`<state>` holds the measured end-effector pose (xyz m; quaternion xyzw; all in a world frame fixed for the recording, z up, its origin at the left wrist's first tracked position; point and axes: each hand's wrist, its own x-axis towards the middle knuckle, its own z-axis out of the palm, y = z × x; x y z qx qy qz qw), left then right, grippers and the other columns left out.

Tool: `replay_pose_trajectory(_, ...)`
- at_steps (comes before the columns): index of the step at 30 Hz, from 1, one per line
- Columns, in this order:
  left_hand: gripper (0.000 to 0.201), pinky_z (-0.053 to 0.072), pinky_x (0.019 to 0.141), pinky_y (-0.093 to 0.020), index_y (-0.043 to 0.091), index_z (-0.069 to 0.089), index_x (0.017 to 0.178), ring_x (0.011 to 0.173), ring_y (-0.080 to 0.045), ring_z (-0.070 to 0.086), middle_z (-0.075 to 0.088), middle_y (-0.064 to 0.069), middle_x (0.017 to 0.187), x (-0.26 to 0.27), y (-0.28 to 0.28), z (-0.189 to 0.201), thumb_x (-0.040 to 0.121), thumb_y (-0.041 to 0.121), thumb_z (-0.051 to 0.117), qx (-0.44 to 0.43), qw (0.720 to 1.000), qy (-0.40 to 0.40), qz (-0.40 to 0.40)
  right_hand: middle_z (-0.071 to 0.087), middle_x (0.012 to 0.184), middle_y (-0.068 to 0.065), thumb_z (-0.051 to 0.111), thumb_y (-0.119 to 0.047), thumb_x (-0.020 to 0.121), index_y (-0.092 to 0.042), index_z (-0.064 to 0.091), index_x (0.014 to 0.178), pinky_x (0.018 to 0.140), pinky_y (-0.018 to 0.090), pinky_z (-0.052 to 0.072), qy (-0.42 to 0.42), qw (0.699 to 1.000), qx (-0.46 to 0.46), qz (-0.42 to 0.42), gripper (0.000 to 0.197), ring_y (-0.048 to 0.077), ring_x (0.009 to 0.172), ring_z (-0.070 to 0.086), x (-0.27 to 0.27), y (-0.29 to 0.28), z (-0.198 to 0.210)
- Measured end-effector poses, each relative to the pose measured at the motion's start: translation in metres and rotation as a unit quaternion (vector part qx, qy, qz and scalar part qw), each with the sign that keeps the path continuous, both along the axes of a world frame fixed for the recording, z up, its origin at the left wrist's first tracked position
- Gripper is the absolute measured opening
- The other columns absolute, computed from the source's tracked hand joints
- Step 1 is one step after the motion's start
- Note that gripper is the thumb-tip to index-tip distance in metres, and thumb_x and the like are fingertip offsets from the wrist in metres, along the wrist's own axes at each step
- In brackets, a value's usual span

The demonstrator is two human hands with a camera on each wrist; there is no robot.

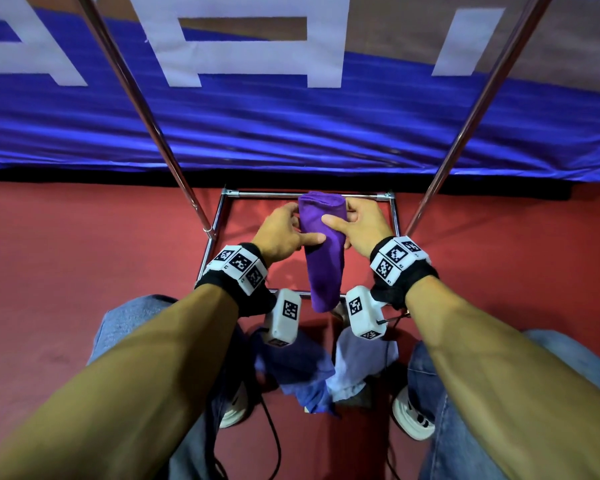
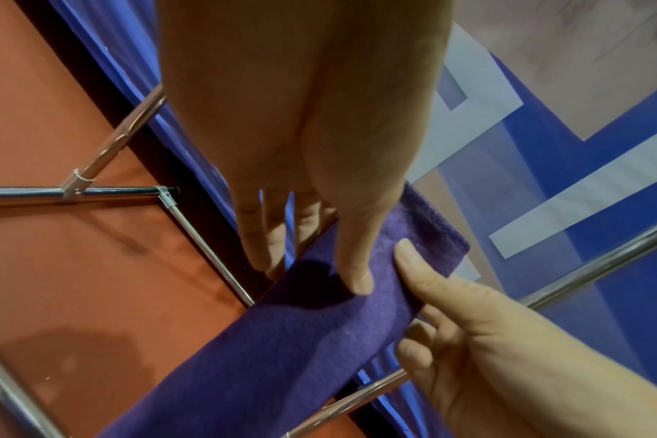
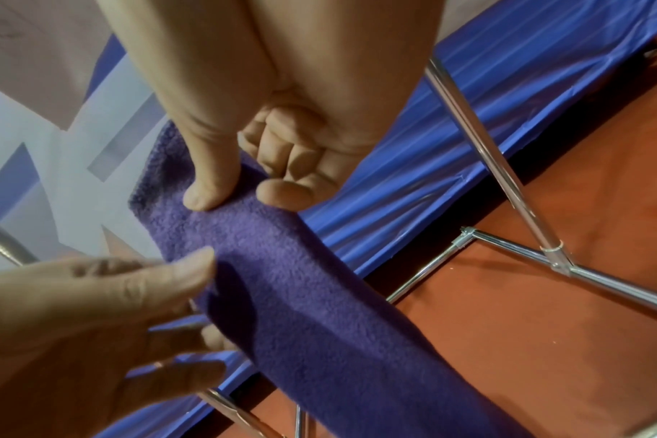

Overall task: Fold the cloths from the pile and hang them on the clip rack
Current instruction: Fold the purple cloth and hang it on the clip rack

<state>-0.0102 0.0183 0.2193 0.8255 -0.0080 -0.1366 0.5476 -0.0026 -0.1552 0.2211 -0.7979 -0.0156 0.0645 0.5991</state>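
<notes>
We pinch purple cloth point(image 1: 323, 244) with both hands, folded into narrow strip, held in air above rack frame point(image 1: 222, 216). Left hand point(image 1: 284, 233) clamps thumb over near face, right hand point(image 1: 361, 230) same from other side, likely to keep fold from springing open. Clips nowhere in view. Pile point(image 1: 312, 368) by our feet, half-hidden under wrists.

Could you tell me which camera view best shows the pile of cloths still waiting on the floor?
The head view: the blue cloth pile lies between the person's feet, below both hands. Neither wrist view shows it, only the purple cloth.
</notes>
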Motion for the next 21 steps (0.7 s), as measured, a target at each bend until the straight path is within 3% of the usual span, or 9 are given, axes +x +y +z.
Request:
replay_pose_trajectory(3, 0.032, 0.051, 0.065, -0.046, 0.005, 0.065, 0.082, 0.061, -0.018, 0.044, 0.052, -0.005, 0.065, 0.001, 0.0, -0.003, 0.07, 0.028, 0.083, 0.098, 0.995, -0.001, 0.002, 0.066, 0.069, 0.0, 0.072, -0.012, 0.083, -0.004, 0.063, 0.087, 0.037, 0.022, 0.041, 0.01, 0.999, 0.028, -0.025, 0.013, 0.0, 0.042, 0.054, 0.0, 0.0, 0.005)
replay_pose_trajectory(5, 0.025, 0.052, 0.067, -0.047, -0.002, 0.066, 0.08, 0.061, -0.019, 0.044, 0.049, -0.004, 0.06, 0.001, -0.001, 0.0, 0.077, 0.018, 0.08, 0.096, 0.995, -0.007, 0.024, 0.065, 0.068, 0.002, 0.072, -0.015, 0.084, -0.006, 0.064, 0.086, 0.036, 0.022, 0.041, 0.01, 0.999, 0.033, -0.027, 0.013, 0.001, 0.04, 0.052, 0.001, 0.0, 0.007)
replay_pose_trajectory(7, 0.022, 0.048, 0.063, -0.042, -0.001, 0.068, 0.081, 0.06, -0.019, 0.043, 0.047, -0.001, 0.055, 0.001, -0.001, 0.002, 0.079, 0.019, 0.078, 0.06, 0.997, -0.01, 0.035, 0.065, 0.065, 0.002, 0.073, -0.02, 0.084, -0.011, 0.066, 0.083, 0.036, 0.022, 0.042, 0.025, 0.999, 0.017, -0.01, 0.012, 0.004, 0.037, 0.05, -0.001, 0.0, 0.007)
replay_pose_trajectory(10, 0.035, 0.04, 0.062, -0.037, 0.004, 0.068, 0.08, 0.061, -0.019, 0.04, 0.048, -0.003, 0.058, 0.002, 0.001, 0.003, 0.071, 0.037, 0.073, 0.018, 0.997, -0.029, 0.065, 0.07, 0.075, 0.014, 0.074, -0.018, 0.083, -0.001, 0.068, 0.092, 0.038, 0.022, 0.045, 0.082, 0.996, -0.02, 0.042, 0.02, 0.016, 0.049, 0.057, -0.002, -0.001, 0.001)
replay_pose_trajectory(12, 0.046, 0.046, 0.061, -0.045, 0.005, 0.067, 0.081, 0.061, -0.018, 0.044, 0.051, -0.005, 0.062, 0.006, 0.004, -0.003, 0.067, 0.048, 0.069, 0.013, 0.994, -0.041, 0.099, 0.072, 0.093, 0.022, 0.072, -0.011, 0.083, 0.004, 0.067, 0.101, 0.043, 0.024, 0.048, 0.104, 0.992, -0.037, 0.066, 0.024, 0.027, 0.067, 0.059, -0.001, 0.0, -0.004)
replay_pose_trajectory(14, 0.052, 0.051, 0.065, -0.049, 0.004, 0.065, 0.082, 0.061, -0.018, 0.046, 0.053, -0.004, 0.064, 0.006, 0.004, -0.003, 0.067, 0.053, 0.064, 0.023, 0.994, -0.048, 0.097, 0.07, 0.097, 0.026, 0.068, -0.008, 0.086, 0.005, 0.065, 0.103, 0.045, 0.026, 0.049, 0.102, 0.991, -0.037, 0.075, 0.022, 0.03, 0.07, 0.059, 0.0, 0.002, -0.006)
replay_pose_trajectory(17, 0.051, 0.056, 0.074, -0.044, 0.009, 0.067, 0.093, 0.073, -0.02, 0.064, 0.071, -0.002, 0.082, 0.0, 0.001, 0.0, 0.07, 0.055, 0.066, 0.015, 0.999, -0.024, 0.043, 0.07, 0.091, 0.026, 0.061, -0.011, 0.09, 0.002, 0.063, 0.101, 0.049, 0.032, 0.053, 0.076, 0.992, -0.057, 0.081, 0.017, 0.032, 0.064, 0.062, 0.0, 0.003, -0.005)
replay_pose_trajectory(19, 0.045, 0.057, 0.078, -0.037, 0.009, 0.066, 0.101, 0.082, -0.019, 0.069, 0.075, -0.007, 0.093, -0.003, -0.001, 0.002, 0.074, 0.044, 0.074, 0.007, 1.0, -0.004, 0.001, 0.068, 0.08, 0.015, 0.057, -0.011, 0.093, 0.0, 0.062, 0.101, 0.047, 0.032, 0.053, 0.064, 0.993, -0.067, 0.072, 0.015, 0.022, 0.053, 0.063, -0.001, 0.004, -0.004)
replay_pose_trajectory(21, 0.025, 0.055, 0.067, -0.024, 0.006, 0.063, 0.094, 0.067, -0.003, 0.065, 0.071, -0.001, 0.08, -0.004, -0.002, 0.002, 0.08, 0.023, 0.076, 0.02, 0.999, 0.008, -0.032, 0.063, 0.071, 0.004, 0.057, -0.01, 0.094, 0.001, 0.061, 0.105, 0.039, 0.024, 0.047, 0.048, 0.996, -0.056, 0.049, 0.016, 0.007, 0.039, 0.055, -0.001, 0.004, -0.003)
